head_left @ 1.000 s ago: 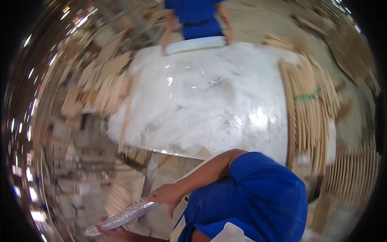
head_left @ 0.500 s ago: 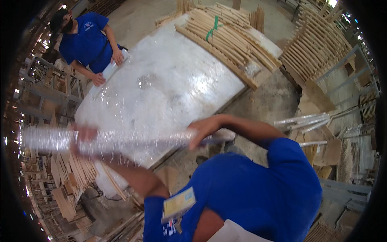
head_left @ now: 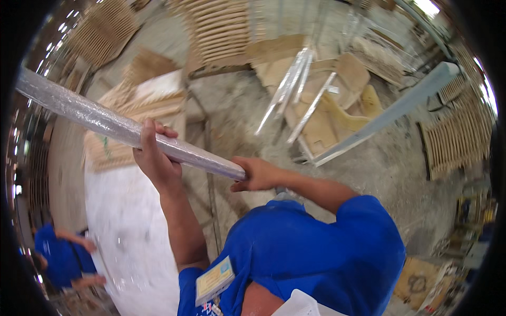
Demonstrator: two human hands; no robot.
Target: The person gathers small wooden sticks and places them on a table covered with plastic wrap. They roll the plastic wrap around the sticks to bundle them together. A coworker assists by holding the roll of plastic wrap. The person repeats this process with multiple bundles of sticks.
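You hold a long, slim, silvery roll (head_left: 100,117) wrapped in crinkled, glossy clear film; it slants from the middle of the view out to 10 o'clock. Your bare left hand (head_left: 159,152) wraps round it partway along, fingers curled about the tube and their tips showing over its far edge. Your bare right hand (head_left: 258,174) clasps the near end, fingers bent about the rim and partly hidden.

The roll crosses in front of a bundle of pale, straight wooden slats with a green tie (head_left: 107,149) at 9 o'clock, covering part of it. That bundle lies on a smooth, shiny white counter (head_left: 137,237) reaching down past 8 o'clock, where a co-worker in a blue shirt (head_left: 59,257) stands at the edge, well apart from you.

Between 11 and 12 o'clock sits a ribbed stack of light brown wooden slats (head_left: 219,31). Thin straight bars in glossy film (head_left: 287,87) lie at 1 o'clock, beside flat, curve-edged tan panels (head_left: 352,73). A straight, blue-grey beam (head_left: 403,110) slants across between 2 and 3 o'clock, nearer you than those panels. Another slatted brown stack (head_left: 457,141) is at 3 o'clock, over rough, stained grey floor (head_left: 379,174).
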